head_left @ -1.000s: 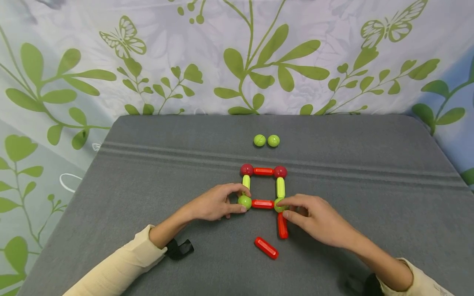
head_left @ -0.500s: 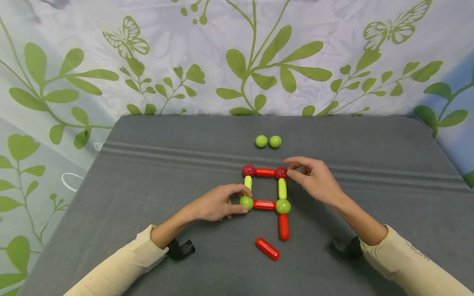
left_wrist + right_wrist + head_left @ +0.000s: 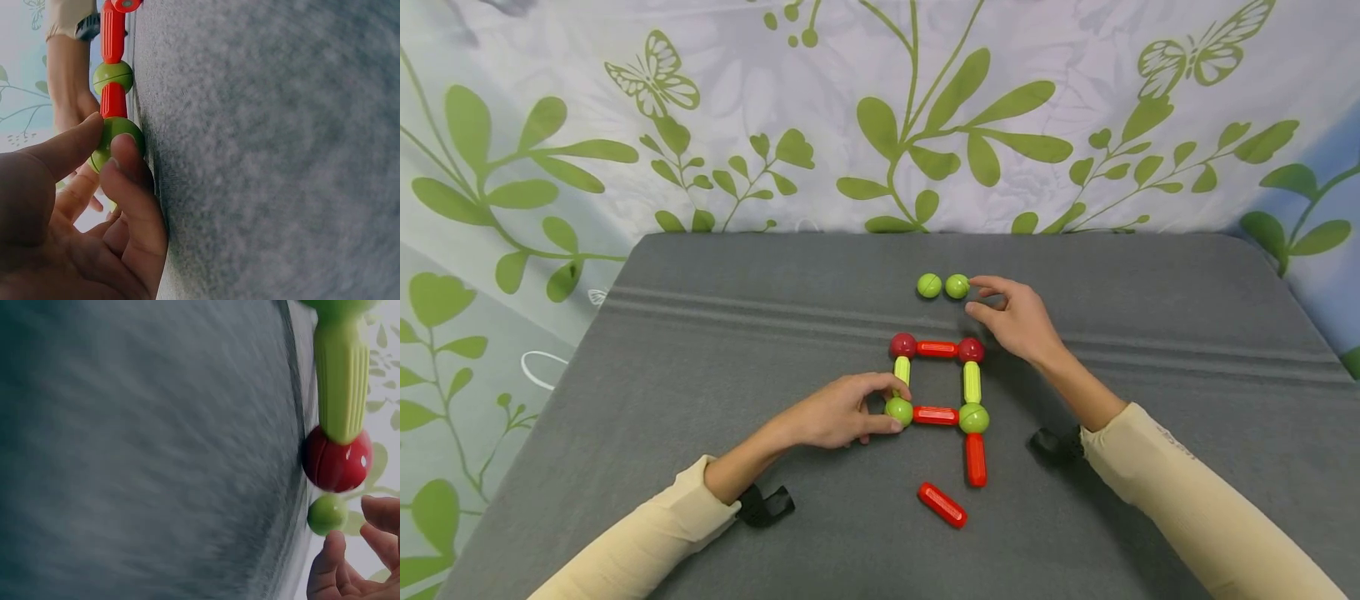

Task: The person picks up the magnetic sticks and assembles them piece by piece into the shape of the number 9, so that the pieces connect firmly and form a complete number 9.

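Four balls and four sticks formed a square on the grey table (image 3: pixel 760 275). At its far side, the far-left red ball (image 3: pixel 902 346) and the far-right red ball (image 3: pixel 971 350) had the far red stick (image 3: pixel 937 349) between them. The left lime stick (image 3: pixel 902 367) and the right lime stick (image 3: pixel 972 383) ran back to the near-left green ball (image 3: pixel 897 410) and the near-right green ball (image 3: pixel 973 418), with the near red stick (image 3: pixel 936 415) joining those two. The left hand (image 3: pixel 846 410) pinched the near-left green ball between thumb and fingers. Beyond the square, two separate green balls sat side by side: the outer-left green ball (image 3: pixel 929 286) and the outer-right green ball (image 3: pixel 957 287). The right hand (image 3: pixel 1015 321) hung just beside the outer-right green ball, thumb and fingers apart; whether a fingertip touched it was hard to tell. From the near-right green ball, the tail red stick (image 3: pixel 976 460) pointed toward the person, and the loose red stick (image 3: pixel 942 505) lay aslant, apart from the square. Behind the table hung a leaf-patterned cloth (image 3: pixel 820 100).
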Demonstrator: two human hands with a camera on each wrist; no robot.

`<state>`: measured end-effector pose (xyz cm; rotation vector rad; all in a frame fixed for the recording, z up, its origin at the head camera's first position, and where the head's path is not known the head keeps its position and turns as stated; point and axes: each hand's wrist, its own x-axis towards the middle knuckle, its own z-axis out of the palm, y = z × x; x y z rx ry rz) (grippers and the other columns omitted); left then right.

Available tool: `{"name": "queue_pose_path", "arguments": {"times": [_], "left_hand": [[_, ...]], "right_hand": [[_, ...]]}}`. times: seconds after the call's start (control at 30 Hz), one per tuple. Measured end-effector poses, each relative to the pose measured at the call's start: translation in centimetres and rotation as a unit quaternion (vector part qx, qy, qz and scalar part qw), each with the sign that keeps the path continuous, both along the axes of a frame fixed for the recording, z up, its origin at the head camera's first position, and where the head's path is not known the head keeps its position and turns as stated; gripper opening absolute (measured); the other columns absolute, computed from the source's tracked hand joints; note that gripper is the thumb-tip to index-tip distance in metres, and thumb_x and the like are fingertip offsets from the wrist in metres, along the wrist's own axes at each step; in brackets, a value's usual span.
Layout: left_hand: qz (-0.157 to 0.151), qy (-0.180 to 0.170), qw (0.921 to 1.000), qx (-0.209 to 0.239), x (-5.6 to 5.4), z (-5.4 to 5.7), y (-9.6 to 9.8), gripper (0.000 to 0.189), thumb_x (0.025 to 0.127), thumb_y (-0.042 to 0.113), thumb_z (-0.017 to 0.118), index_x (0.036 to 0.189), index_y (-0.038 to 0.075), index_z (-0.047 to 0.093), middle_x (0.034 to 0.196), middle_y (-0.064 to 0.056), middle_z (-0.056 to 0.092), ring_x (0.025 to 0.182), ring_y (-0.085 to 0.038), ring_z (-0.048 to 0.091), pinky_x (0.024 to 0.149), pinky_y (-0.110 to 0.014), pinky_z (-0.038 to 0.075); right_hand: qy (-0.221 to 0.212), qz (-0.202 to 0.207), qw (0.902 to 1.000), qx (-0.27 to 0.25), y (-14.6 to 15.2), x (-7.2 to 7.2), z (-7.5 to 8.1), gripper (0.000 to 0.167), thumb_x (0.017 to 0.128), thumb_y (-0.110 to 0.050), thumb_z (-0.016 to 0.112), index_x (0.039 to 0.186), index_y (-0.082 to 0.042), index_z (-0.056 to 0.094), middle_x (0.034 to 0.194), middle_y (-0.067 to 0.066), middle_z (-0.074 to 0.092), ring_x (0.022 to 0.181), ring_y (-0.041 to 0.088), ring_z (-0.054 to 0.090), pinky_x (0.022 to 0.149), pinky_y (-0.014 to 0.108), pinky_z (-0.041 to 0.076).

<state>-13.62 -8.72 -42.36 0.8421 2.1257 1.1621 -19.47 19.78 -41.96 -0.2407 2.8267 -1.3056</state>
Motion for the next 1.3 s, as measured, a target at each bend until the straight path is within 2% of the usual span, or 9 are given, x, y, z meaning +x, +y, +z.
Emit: {"name": "queue_pose_path", "arguments": {"times": [0.23, 0.4, 0.6, 1.07, 1.3], "left_hand": [[-0.001, 0.002, 1.0, -0.002, 0.0, 0.0, 0.0, 0.029, 0.094, 0.013, 0.07, 0.121, 0.011, 0.061, 0.102, -0.003, 0.057, 0.054, -0.015, 0.057, 0.052, -0.028, 0.048], [-0.001, 0.001, 1.0, -0.003, 0.0, 0.1, 0.0, 0.029, 0.094, 0.013, 0.07, 0.121, 0.01, 0.06, 0.102, -0.003, 0.057, 0.054, -0.015, 0.057, 0.053, -0.028, 0.048], [-0.001, 0.005, 1.0, -0.002, 0.0, 0.2, -0.1, 0.03, 0.094, 0.013, 0.07, 0.122, 0.01, 0.06, 0.102, -0.003, 0.058, 0.055, -0.015, 0.057, 0.053, -0.028, 0.049], [0.001, 0.003, 1.0, -0.005, 0.0, 0.2, 0.1, 0.03, 0.093, 0.013, 0.07, 0.122, 0.009, 0.061, 0.101, -0.002, 0.058, 0.057, -0.016, 0.058, 0.054, -0.029, 0.049], [0.0, 0.001, 1.0, -0.005, -0.1, 0.1, 0.0, 0.03, 0.094, 0.014, 0.07, 0.123, 0.009, 0.06, 0.101, -0.002, 0.058, 0.056, -0.014, 0.058, 0.053, -0.028, 0.049]], "right_hand": [[-0.016, 0.015, 0.9995, 0.024, -0.3, -2.6, -0.3, 0.046, 0.097, -0.011, 0.062, 0.141, -0.005, 0.052, 0.131, 0.025, 0.053, 0.088, 0.033, 0.06, 0.07, 0.043, 0.046], [-0.018, 0.024, 0.9986, 0.044, -0.5, -3.5, -0.7, 0.042, 0.098, -0.013, 0.063, 0.139, -0.005, 0.054, 0.13, 0.023, 0.056, 0.09, 0.033, 0.061, 0.072, 0.044, 0.047], [-0.009, 0.019, 0.9971, 0.073, -1.0, -3.7, -0.7, 0.038, 0.099, -0.015, 0.063, 0.136, -0.006, 0.057, 0.128, 0.023, 0.058, 0.091, 0.033, 0.059, 0.072, 0.045, 0.046], [-0.012, 0.022, 0.9963, 0.082, -0.9, -3.7, -0.7, 0.039, 0.1, -0.015, 0.062, 0.137, -0.007, 0.055, 0.13, 0.023, 0.057, 0.099, 0.036, 0.059, 0.077, 0.048, 0.046], [-0.005, 0.025, 0.9967, 0.077, -1.0, -3.7, -0.8, 0.039, 0.1, -0.014, 0.061, 0.137, -0.005, 0.055, 0.129, 0.024, 0.057, 0.092, 0.034, 0.058, 0.076, 0.047, 0.045]]}}
